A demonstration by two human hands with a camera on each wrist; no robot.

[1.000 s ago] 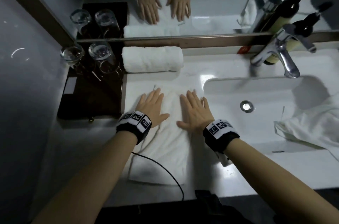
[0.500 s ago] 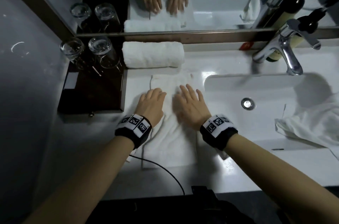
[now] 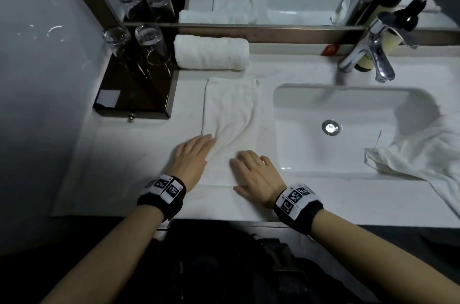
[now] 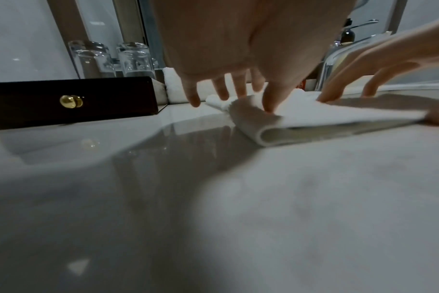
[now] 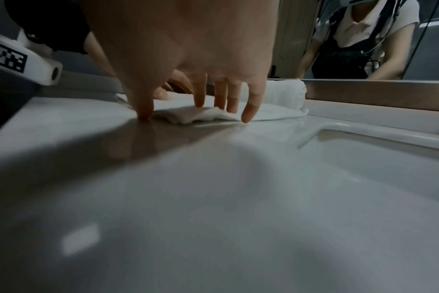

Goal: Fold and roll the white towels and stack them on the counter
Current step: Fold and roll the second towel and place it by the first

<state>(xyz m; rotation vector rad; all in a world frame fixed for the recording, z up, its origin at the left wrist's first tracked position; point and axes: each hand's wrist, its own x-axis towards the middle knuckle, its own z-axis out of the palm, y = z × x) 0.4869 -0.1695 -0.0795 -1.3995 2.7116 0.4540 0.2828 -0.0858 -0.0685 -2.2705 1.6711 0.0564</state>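
Pressing hands, head view: left hand (image 3: 193, 157) and right hand (image 3: 256, 174) lie palm-down with fingers straight on the near end of the folded towel (image 3: 230, 114); judged, they pin that end flat so a roll can start there.
Towel position, head view: flat on the counter (image 3: 112, 167), between the dark tray (image 3: 135, 94) and the sink (image 3: 348, 129), well short of the front edge.
Towel axis, head view: long axis runs from the person toward the mirror; far short end points at the rolled towel (image 3: 211, 53), lying crosswise just beyond it.
Spare towel, head view: a loose towel (image 3: 420, 154) drapes over the sink's right rim, not yet folded.
Left wrist view: fingers (image 4: 269, 99) straight, tips on the cloth; the fold's rounded edge faces the camera, layers slightly apart.
Right wrist view: fingers (image 5: 249, 105) spread, tips down on a rumpled near corner and the counter; pinching nothing.
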